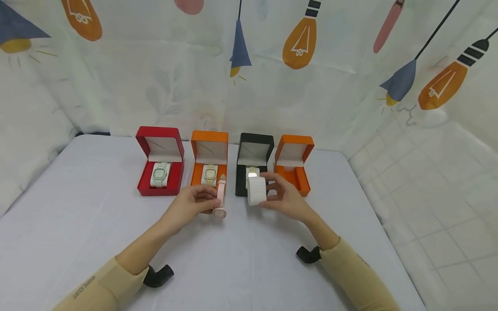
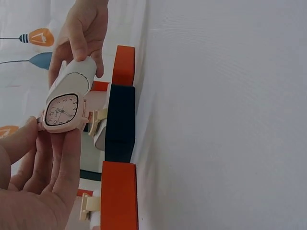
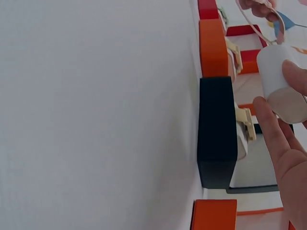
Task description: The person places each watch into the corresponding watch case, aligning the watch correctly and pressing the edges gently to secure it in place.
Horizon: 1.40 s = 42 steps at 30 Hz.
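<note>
My left hand [image 1: 198, 199] pinches a pink wristwatch [image 1: 219, 213] by its side, and the strap stands upright above the dial. In the left wrist view the square pink dial [image 2: 62, 112] faces the camera. With thumb and fingers, my right hand [image 1: 285, 197] grips a white watch cushion [image 1: 256, 191], a rounded pillow. The watch and cushion are close together in front of the boxes; whether they touch cannot be told. Behind the cushion, the black box [image 1: 255, 142] holds a watch. At its right stands an orange box [image 1: 299, 180] with its lid up and no watch visible inside.
To the left, an open red box [image 1: 160, 142] holds a pale green watch [image 1: 159, 174]. Beside it another orange box [image 1: 210, 147] holds a cream-yellow watch [image 1: 210, 174]. The boxes stand in a row along the back of the white table [image 1: 241, 263], before a patterned curtain [image 1: 264, 99].
</note>
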Available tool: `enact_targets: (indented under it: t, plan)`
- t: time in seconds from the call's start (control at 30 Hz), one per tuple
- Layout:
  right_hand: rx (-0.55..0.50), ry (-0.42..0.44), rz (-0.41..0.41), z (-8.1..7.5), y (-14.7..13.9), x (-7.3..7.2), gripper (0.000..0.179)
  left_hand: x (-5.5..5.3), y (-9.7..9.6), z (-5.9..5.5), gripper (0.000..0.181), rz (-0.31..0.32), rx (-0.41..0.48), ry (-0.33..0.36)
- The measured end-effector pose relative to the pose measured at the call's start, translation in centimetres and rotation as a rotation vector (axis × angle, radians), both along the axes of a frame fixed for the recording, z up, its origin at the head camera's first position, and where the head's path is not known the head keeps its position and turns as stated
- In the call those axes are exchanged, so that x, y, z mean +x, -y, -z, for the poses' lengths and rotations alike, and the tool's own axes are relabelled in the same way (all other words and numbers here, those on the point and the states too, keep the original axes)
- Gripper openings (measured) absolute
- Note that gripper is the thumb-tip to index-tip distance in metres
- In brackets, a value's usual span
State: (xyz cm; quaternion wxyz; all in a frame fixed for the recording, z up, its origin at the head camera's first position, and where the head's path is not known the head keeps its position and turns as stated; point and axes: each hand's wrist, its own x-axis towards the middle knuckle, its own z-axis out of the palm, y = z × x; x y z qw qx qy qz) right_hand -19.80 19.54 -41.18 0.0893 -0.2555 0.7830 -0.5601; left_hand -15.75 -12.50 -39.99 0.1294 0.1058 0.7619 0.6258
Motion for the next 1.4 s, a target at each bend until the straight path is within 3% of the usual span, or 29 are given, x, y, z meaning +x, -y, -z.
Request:
enact_targets:
  t: [0.23,0.77,1.03,1.4]
  plan:
    - [-0.029,0.014,-0.025,0.2,1.0,0.4,0.076,-0.4,-0.5,0.1,0.031,0.031,0.050,0.012]
    - [0.025,-0.009,-0.135,-0.1,2.2,0.8,0.075,-1.0,-1.7,0.2,0.031,0.081,0.134,0.042]
    - [0.061,-0.046,-0.123,-0.1,2.8,0.9,0.076,-1.1,-2.0,0.2,0.027,0.103,0.150,0.035]
    - [0.038,-0.053,-0.139,0.2,3.4,0.8,0.076,-0.8,-2.1,0.3,0.028,0.120,0.179,0.092]
